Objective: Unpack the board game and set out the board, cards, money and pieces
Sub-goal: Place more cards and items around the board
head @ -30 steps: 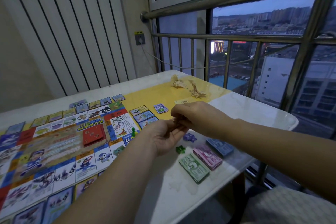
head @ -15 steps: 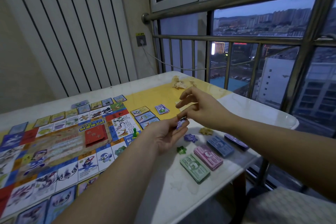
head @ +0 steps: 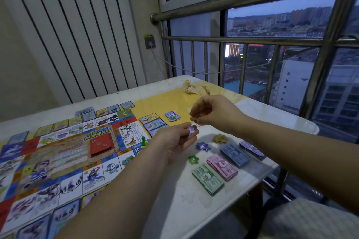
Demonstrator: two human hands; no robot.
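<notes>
left hand (head: 177,141) palm up just off the right edge of the game board (head: 58,153), fingers curled inward, thumb pinning a purple star token (head: 191,131) against the fingertips. right hand (head: 217,112) just beyond it and a little higher, knuckles up, thumb and forefinger drawn tight together, other fingers curled; perhaps something tiny between the tips, too small to tell, so no saying whether pinched on anything or on nothing. hands close together, fingertips near but apart. below them on the white table (head: 275,120), loose and flat: a second purple star token (head: 203,146), a green star token (head: 193,159) nearer the camera, a yellowish token (head: 219,138) farther off. to the right of these, four stacks of play money side by side in a slanting row: green stack (head: 207,181) nearest, then pink stack (head: 222,167), blue stack (head: 235,155), purple stack (head: 252,150) farthest, close to the table edge. game board spread flat across the left of the table, red card deck (head: 101,144) lying in its middle, green pawn (head: 143,139) upright near its right corner, just left of the left wrist. off the board's far right corner, a few picture cards (head: 153,121) face up on a yellow patch of tabletop, a small purple pile (head: 172,116) just beside them. farther back, crumpled wrapping (head: 191,88) near the metal railing (head: 242,40).
</notes>
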